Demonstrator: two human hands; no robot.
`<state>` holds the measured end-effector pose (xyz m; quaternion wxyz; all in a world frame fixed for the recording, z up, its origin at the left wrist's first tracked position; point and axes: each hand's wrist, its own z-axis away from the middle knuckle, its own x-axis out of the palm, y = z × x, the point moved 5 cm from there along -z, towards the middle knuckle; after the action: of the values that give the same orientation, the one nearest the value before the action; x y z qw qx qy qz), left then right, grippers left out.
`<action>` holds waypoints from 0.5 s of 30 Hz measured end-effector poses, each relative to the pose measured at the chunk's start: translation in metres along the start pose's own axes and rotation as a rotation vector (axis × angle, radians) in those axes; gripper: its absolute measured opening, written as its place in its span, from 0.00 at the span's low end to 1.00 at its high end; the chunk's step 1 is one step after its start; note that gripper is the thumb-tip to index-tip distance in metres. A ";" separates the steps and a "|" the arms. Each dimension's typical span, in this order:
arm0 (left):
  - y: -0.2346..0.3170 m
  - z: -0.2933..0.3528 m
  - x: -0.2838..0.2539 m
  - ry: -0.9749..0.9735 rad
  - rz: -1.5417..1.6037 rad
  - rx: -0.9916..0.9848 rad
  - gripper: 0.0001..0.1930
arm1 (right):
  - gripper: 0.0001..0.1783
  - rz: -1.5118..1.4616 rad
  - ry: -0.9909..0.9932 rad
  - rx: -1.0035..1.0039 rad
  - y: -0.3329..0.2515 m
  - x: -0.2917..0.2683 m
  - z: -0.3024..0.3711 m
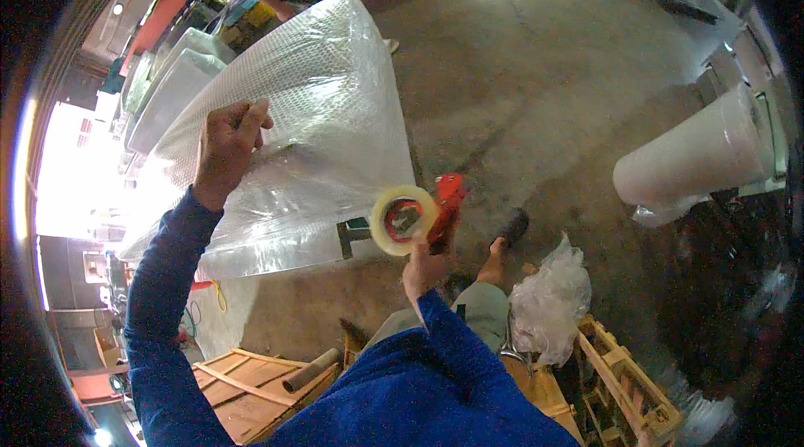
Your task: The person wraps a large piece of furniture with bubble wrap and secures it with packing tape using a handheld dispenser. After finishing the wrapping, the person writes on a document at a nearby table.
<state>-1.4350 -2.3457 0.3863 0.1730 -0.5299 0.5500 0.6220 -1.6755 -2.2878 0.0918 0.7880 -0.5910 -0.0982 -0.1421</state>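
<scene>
The right hand [425,267] gripped a red tape dispenser [450,189], its pale ring-shaped tape roll [381,225] in front of the near corner of a silvery bubble-wrapped bundle [314,70] toward ten o'clock, long axis roughly eight to one. The left hand [231,142], nearer, curled above it, whether empty I couldn't tell; crumpled clear plastic [548,305] sat at four, a thick white cylindrical roll [691,154] past two.

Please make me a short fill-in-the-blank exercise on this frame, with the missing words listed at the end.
1. The right hand grips a tape dispenser whose body is ____ in colour.
2. The left hand is over a large object covered in clear ____ wrap.
3. The person's sleeves are ____ in colour.

Missing words: red; bubble; blue.
</scene>
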 end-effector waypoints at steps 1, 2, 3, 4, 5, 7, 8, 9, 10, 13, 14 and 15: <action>-0.003 0.000 0.000 -0.016 -0.020 -0.054 0.22 | 0.36 0.004 -0.054 -0.058 -0.010 0.005 0.004; -0.005 -0.001 0.001 -0.034 -0.034 -0.086 0.22 | 0.37 -0.044 -0.091 -0.062 -0.016 0.010 0.007; -0.006 -0.001 0.001 -0.031 -0.060 -0.113 0.22 | 0.38 -0.105 -0.145 -0.068 -0.023 0.016 0.007; -0.005 -0.002 0.002 -0.043 -0.014 -0.086 0.22 | 0.43 -0.202 -0.212 -0.140 -0.033 0.022 0.007; -0.004 -0.002 0.001 -0.033 0.019 -0.061 0.22 | 0.43 -0.222 -0.162 -0.056 -0.034 0.023 0.001; -0.002 -0.002 0.001 -0.032 0.013 -0.025 0.21 | 0.44 -0.284 -0.118 -0.029 -0.043 0.025 -0.009; -0.001 -0.001 0.002 -0.044 -0.018 -0.005 0.21 | 0.42 -0.398 -0.138 0.068 -0.045 0.027 -0.013; 0.000 -0.001 0.003 -0.056 -0.043 0.017 0.21 | 0.40 -0.372 -0.167 0.081 -0.049 0.028 -0.018; 0.003 0.000 0.002 -0.046 -0.097 0.065 0.20 | 0.38 -0.356 -0.158 0.070 -0.054 0.025 -0.022; -0.007 0.002 0.002 -0.087 0.020 -0.154 0.20 | 0.31 -0.034 -0.226 0.242 -0.058 0.006 -0.036; -0.006 0.003 0.000 -0.098 0.002 -0.168 0.19 | 0.29 0.105 -0.231 0.078 -0.065 0.002 -0.050; -0.009 0.004 0.000 -0.114 -0.017 -0.216 0.18 | 0.26 0.282 -0.245 -0.220 -0.078 0.000 -0.062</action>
<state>-1.4299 -2.3393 0.3818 0.1509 -0.5138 0.4645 0.7054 -1.7034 -2.3676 0.1450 0.7129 -0.6942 -0.0934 0.0324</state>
